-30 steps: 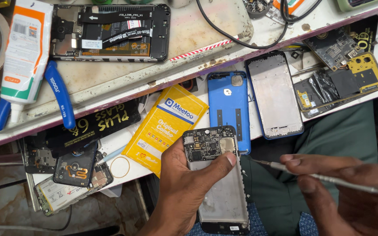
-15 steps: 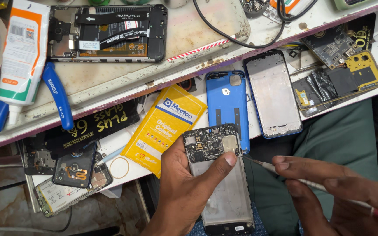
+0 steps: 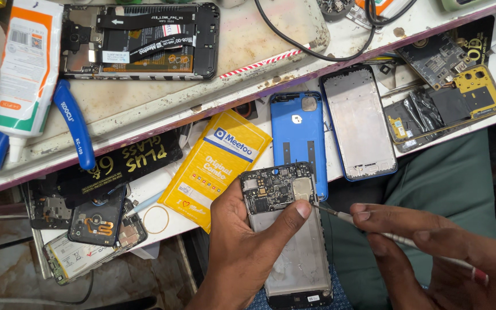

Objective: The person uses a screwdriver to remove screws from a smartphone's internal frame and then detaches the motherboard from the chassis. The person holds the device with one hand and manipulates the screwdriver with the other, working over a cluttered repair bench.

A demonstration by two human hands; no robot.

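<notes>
We hold the opened smartphone with its exposed dark circuit board and bare grey metal frame [image 3: 287, 229] in our left hand [image 3: 248, 247], over our lap and just below the edge of the white workbench [image 3: 144, 115]. The left palm cradles the phone from the left side and the thumb [image 3: 294, 213] lies across the lower edge of the board, pinning it flat; this grip appears chosen to steady the board against tool pressure.

Our right hand [image 3: 431, 252] is closed around a thin metal screwdriver with a white shaft and red end [image 3: 397, 238], held pencil-fashion between thumb and forefingers. The tool runs nearly level from right to left, and its tip meets the right edge of the board, just beside the left thumb. The low angle suggests we are working at a fastener or catch on the board's rim. The right wrist sits low over the green cloth [image 3: 449, 183] covering our lap.

On the bench edge above the phone lie a blue plastic back cover [image 3: 297, 138] and, just beside it, a blue-rimmed empty middle frame [image 3: 358, 123]. A yellow flat parts packet [image 3: 216, 166] lies to the left. Farther up rest a second dismantled black phone [image 3: 139, 40], blue-handled pliers [image 3: 70, 123] and a white glue tube [image 3: 27, 69].
</notes>
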